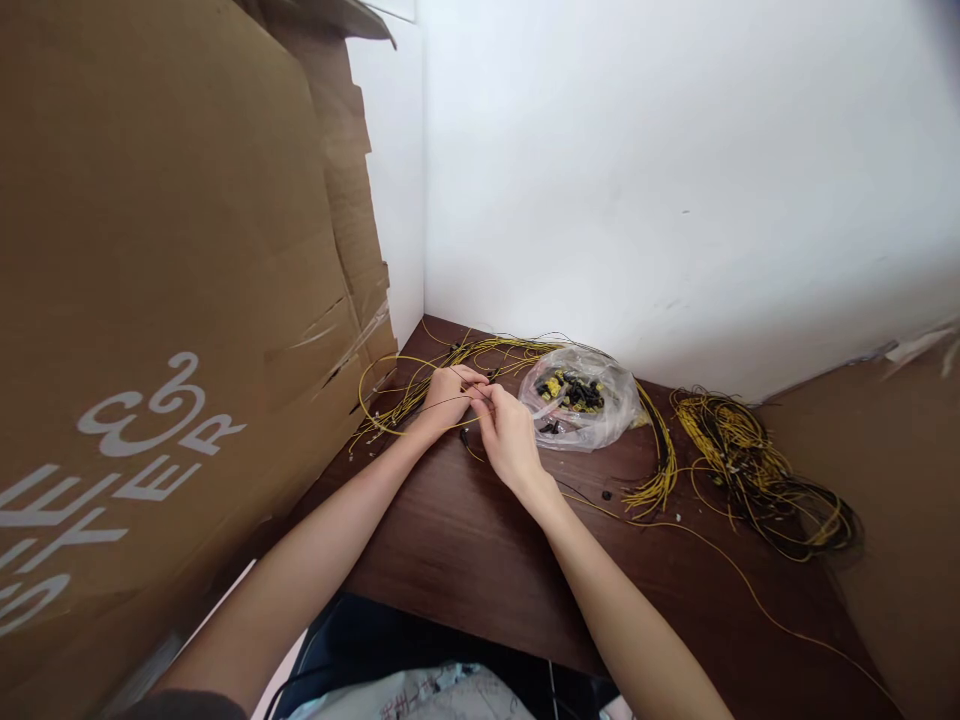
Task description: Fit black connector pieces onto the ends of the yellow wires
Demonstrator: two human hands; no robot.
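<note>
White walls meet in a corner behind a dark wooden table [465,540], with a tall cardboard sheet [165,300] leaning along its left side. Both hands work near the table's far left end: the left hand [444,395] and the right hand [508,432] have their fingertips drawn together and meeting over a thin yellow wire [420,432], pinched between them. That wire runs mostly left to right, its loop trailing off to the left toward the cardboard, so the left hand sits nearer its free length. Just right of the right hand lies a clear plastic bag [581,400] of small black and yellow connectors; farther right a coiled wire bundle [757,470] rests well apart
</note>
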